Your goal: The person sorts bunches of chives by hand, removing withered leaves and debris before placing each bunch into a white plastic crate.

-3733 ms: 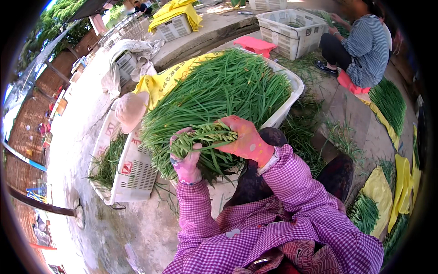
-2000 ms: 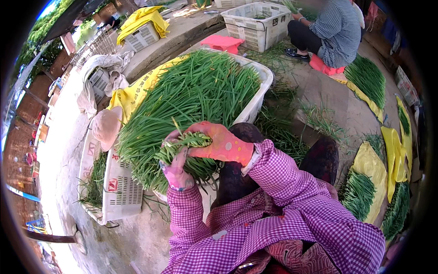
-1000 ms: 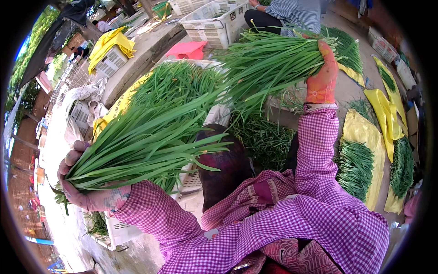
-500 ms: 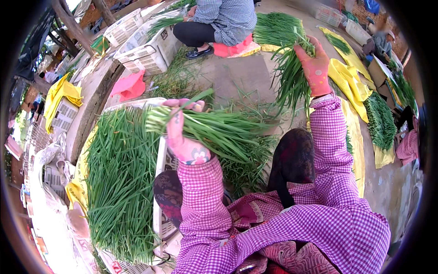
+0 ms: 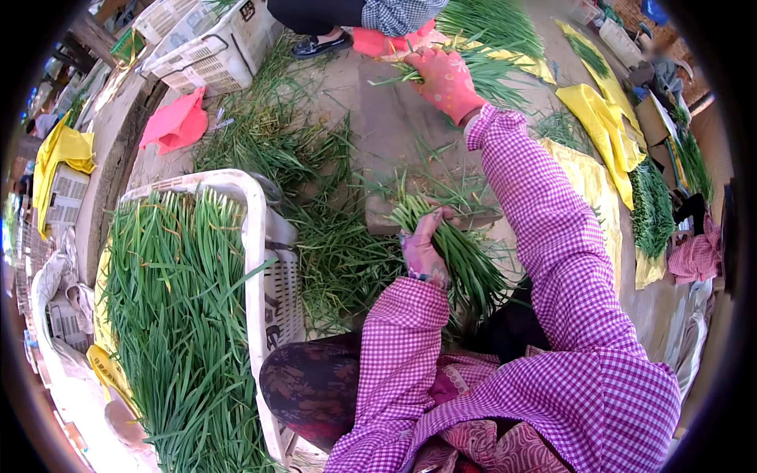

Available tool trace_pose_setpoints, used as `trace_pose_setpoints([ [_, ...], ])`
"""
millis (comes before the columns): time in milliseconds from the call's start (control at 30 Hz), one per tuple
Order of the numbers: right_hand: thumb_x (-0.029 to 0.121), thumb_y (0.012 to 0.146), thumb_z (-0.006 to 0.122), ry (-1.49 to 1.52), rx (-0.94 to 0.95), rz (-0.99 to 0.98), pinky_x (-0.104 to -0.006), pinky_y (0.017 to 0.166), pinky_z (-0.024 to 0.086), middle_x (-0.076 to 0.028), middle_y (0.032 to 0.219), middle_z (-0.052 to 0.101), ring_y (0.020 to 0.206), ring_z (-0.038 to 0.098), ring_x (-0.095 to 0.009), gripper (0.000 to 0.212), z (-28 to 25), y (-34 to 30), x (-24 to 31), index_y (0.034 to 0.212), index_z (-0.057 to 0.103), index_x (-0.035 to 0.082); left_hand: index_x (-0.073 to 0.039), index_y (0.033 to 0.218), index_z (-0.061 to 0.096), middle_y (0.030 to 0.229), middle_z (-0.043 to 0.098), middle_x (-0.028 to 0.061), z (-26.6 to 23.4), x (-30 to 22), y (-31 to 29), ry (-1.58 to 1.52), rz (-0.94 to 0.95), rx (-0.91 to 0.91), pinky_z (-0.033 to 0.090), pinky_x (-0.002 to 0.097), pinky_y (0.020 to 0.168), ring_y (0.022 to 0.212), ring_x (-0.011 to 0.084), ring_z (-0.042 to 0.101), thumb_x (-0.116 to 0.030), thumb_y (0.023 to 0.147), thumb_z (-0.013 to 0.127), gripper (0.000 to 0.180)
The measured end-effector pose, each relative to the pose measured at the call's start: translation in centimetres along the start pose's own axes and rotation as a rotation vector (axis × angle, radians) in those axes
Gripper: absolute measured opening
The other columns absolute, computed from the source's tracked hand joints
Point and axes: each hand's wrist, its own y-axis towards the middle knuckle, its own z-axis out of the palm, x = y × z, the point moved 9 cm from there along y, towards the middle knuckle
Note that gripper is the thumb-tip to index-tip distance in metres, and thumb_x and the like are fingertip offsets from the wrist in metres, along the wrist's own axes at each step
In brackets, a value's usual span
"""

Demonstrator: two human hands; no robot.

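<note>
Both my hands wear pinkish gloves. My left hand (image 5: 424, 251) is closed around a bunch of garlic chives (image 5: 475, 266), held low in front of my knees; the pale cut ends point up and left, the leaves toward my lap. Farther off, my right hand (image 5: 445, 79) reaches out, its fingers wrapped over a second bunch of chives (image 5: 495, 77). That bunch's ends stick out to the left and its leaves spread right, just before the large chive pile (image 5: 493, 27). Part of it is hidden by the glove.
On the left stands a white crate (image 5: 256, 236) packed with chives. Loose chive scraps (image 5: 339, 260) litter the ground beside it. A co-worker's leg (image 5: 315, 16) is at the top, near white crates (image 5: 213, 59). Yellow sheets (image 5: 587, 118) lie on the right.
My left hand has moved right and down from above the crate with its bunch. My right hand has moved left and farther out, lowering its chives. The view has shifted.
</note>
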Motion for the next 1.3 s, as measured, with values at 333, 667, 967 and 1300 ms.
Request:
trace_pose_setpoints([
  [333, 0.032, 0.082, 0.064, -0.031, 0.134, -0.097, -0.0515, 0.101, 0.036, -0.006, 0.142, 0.042, 0.129, 0.042, -0.028, 0.062, 6.8, -2.5, 3.0, 0.138, 0.041, 0.021, -0.003, 0.092, 0.061, 0.084, 0.061, 0.0071, -2.0, -0.2, 1.8, -0.048, 0.007, 0.020, 0.050, 0.0318, 0.064, 0.074, 0.0188, 0.060, -0.022, 0.086, 0.058, 0.020],
  [667, 0.030, 0.083, 0.058, 0.326, 0.184, 0.033, -0.0432, 0.104, 0.034, -0.008, 0.134, 0.051, 0.124, 0.046, -0.028, 0.048, 7.6, -19.7, 5.8, 0.129, 0.052, 0.019, -0.006, 0.107, 0.053, 0.081, 0.058, 0.0052, 0.9, -4.1, -1.7, -0.217, 0.019, 0.153, 0.053, 0.0357, 0.073, 0.071, 0.0178, 0.058, -0.015, 0.087, 0.056, 0.022],
  [967, 0.018, 0.090, 0.062, 1.915, 0.313, 0.888, -0.0266, 0.083, 0.049, -0.007, 0.104, 0.066, 0.094, 0.062, -0.015, 0.033, 4.3, -25.0, 9.7, 0.115, 0.061, -0.003, -0.006, 0.108, 0.054, 0.083, 0.060, 0.0081, 0.3, -7.9, -2.0, -0.030, 0.231, 0.272, 0.053, 0.0324, 0.067, 0.072, 0.0183, 0.059, -0.015, 0.084, 0.059, 0.027],
  [1300, 0.052, 0.088, 0.055, 2.038, 1.073, -0.058, -0.0332, 0.079, 0.051, -0.016, 0.110, 0.063, 0.096, 0.063, -0.022, 0.065, -5.2, -25.9, 13.4, 0.118, 0.056, -0.006, -0.001, 0.109, 0.053, 0.096, 0.059, 0.0074, 1.8, -13.7, -6.3, 0.189, 0.982, -0.039, 0.050, 0.0316, 0.078, 0.086, 0.0168, 0.059, -0.007, 0.084, 0.063, 0.028],
])
